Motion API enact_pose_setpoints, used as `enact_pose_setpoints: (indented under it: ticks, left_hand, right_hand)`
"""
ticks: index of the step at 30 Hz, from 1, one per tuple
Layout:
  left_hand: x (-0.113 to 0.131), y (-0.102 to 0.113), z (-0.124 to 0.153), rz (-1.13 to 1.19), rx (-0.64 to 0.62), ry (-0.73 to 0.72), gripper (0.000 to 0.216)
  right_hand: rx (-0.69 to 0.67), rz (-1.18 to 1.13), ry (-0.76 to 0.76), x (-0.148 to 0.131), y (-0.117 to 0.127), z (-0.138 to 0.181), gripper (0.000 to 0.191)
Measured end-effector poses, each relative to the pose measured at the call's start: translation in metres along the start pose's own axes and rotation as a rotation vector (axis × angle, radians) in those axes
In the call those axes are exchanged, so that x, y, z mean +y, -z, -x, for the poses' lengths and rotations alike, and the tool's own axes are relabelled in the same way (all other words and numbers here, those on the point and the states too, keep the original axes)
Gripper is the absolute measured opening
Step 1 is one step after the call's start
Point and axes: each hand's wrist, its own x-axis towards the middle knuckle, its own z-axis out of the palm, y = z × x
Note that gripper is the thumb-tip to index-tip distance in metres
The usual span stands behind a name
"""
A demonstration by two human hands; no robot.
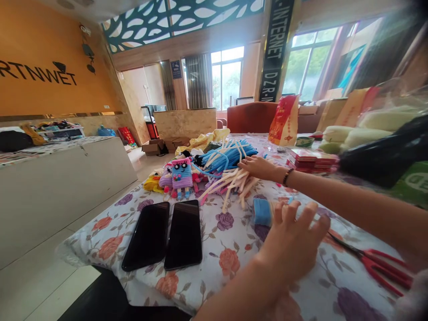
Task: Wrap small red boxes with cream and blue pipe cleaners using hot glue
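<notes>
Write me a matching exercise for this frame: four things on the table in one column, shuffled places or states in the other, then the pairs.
1. red-handled metal scissors
2. long blue and cream fuzzy stems
3. flat black rectangular phones
4. striped, square-bodied doll

A. lying side by side on the white floral cloth
B. eyes facing the camera
C. in the picture, to the right of the left hand
D. heaped at the fingertips of the right hand

Pairs: 1-C, 2-D, 3-A, 4-B
</notes>
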Motion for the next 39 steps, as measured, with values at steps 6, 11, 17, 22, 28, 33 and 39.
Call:
enact_pose_setpoints:
  ticks: [6, 11, 17, 22, 28, 33, 39]
  left_hand:
    - [0.001, 0.005, -0.002, 0.012, -0.027, 0.015, 0.041]
    - [0.001, 0.005, -0.001, 0.004, -0.009, 0.014, 0.038]
    - [0.0, 0.003, 0.0, -0.019, 0.007, 0.006, 0.037]
    - [-0.003, 0.0, -0.002, -0.064, 0.0, 0.082, 0.037]
    - [-0.008, -0.013, 0.002, -0.182, -0.076, 0.307, 0.041]
    - [-0.012, -0.034, 0.01, -0.205, -0.069, 0.319, 0.052]
    - [-0.015, -0.047, 0.011, -0.255, -0.009, 0.32, 0.049]
  right_hand:
    - [0.019, 0.037, -0.061, -0.007, -0.001, -0.013, 0.031]
    - [0.032, 0.015, -0.073, -0.01, -0.017, -0.024, 0.031]
    - [0.046, -0.072, -0.02, 0.008, -0.018, -0.005, 0.044]
    - [0.054, -0.159, 0.041, 0.028, 0.013, 0.006, 0.056]
    - [0.05, -0.221, 0.016, 0.03, 0.037, -0.014, 0.043]
    - [0.006, -0.254, 0.021, 0.018, 0.034, -0.044, 0.027]
    - [-0.061, -0.264, -0.019, 0.003, 0.022, -0.078, 0.029]
